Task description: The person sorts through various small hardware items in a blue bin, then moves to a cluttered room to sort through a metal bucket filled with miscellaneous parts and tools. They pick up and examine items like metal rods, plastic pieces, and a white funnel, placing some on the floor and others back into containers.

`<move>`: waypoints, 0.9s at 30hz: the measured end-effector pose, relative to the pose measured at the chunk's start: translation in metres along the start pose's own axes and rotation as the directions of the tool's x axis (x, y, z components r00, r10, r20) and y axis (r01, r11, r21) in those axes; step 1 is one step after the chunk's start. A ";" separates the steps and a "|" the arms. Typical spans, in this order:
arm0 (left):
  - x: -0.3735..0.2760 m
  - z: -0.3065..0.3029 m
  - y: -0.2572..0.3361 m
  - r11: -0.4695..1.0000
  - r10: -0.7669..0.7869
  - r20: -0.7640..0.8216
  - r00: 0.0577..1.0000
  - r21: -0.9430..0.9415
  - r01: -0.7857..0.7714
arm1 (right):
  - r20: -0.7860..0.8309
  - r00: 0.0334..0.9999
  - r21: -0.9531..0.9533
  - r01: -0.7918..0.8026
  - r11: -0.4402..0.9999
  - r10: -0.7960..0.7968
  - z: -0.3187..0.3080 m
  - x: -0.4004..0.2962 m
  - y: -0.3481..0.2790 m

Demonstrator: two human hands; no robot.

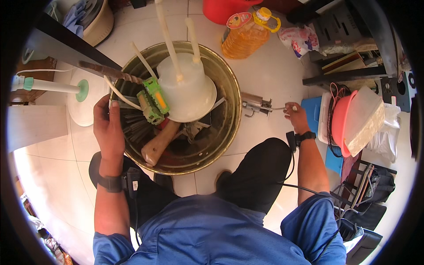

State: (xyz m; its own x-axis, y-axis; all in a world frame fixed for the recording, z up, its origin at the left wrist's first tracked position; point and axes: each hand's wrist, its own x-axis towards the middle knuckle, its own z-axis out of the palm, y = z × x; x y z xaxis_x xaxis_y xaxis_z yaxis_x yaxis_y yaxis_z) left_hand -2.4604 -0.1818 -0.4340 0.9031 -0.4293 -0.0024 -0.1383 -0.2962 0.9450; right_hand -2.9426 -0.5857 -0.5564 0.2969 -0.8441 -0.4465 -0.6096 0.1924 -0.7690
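Note:
Before me stands a brass-coloured metal tub (236,132). My left hand (110,122) holds its left rim, thumb on top. My right hand (297,116) is off to the right, its fingers pinching the end of a thin rod (278,108). That rod runs to a silver metal mechanism (255,102) beside the tub; its exact kind is unclear. Inside the tub are a whitish plastic vessel (188,89) with tubes, a green bicycle pedal (155,94) with an orange reflector and a dirtier pedal (149,107). A wooden handle (162,140) and several thin rods (134,127) lie lower.
A rusty drill bit (109,71) sticks out past the tub's left rim. Beyond the tub are an oil bottle (245,39) and a red bucket (225,10). Stacked basins (343,122) stand at right, and a fan base (79,99) at left.

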 end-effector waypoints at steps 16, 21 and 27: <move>-0.001 -0.010 -0.008 0.999 -0.014 0.003 1.000 -0.038 0.014 | 0.226 0.932 -0.307 -0.207 0.929 0.282 -0.012 -0.070 0.008; 0.000 -0.003 -0.008 1.000 0.005 0.032 0.999 -0.020 -0.004 | 0.107 0.985 -0.583 0.172 0.794 -0.135 -0.049 -0.053 -0.036; 0.005 -0.010 -0.022 0.995 0.034 -0.005 0.999 0.094 -0.034 | 0.134 0.850 -0.218 0.526 0.822 -0.509 0.025 -0.073 -0.232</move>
State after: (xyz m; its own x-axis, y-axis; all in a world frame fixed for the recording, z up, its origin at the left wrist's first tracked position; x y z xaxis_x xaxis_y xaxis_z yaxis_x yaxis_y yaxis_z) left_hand -2.4492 -0.1691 -0.4515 0.8999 -0.4350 0.0315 -0.2061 -0.3604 0.9097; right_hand -2.8041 -0.5557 -0.3567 0.6612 -0.7486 -0.0495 -0.5048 -0.3951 -0.7675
